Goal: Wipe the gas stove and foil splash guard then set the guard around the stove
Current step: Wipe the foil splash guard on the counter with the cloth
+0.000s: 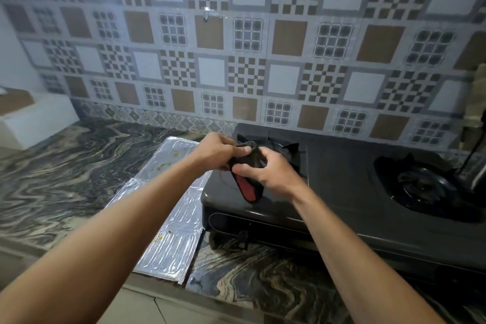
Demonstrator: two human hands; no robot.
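Two-handed, bunches cloth (248, 187) at frame centre over stove (342, 187), with left hand (218, 151) and right hand (268, 168) curled round it, probably readying it for wiping; stained guard (168, 218) flat at lower left beside stove, easy to wipe

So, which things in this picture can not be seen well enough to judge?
Head view only:
- Left burner: mostly hidden behind the left hand, right hand and the cloth they grip.
- Foil guard: middle part covered by the left forearm.
- Stove: right end cut off by the picture edge.
- Knob: too dark and small to read its setting.
- Greenish thing at the right edge: blurred and cut off.
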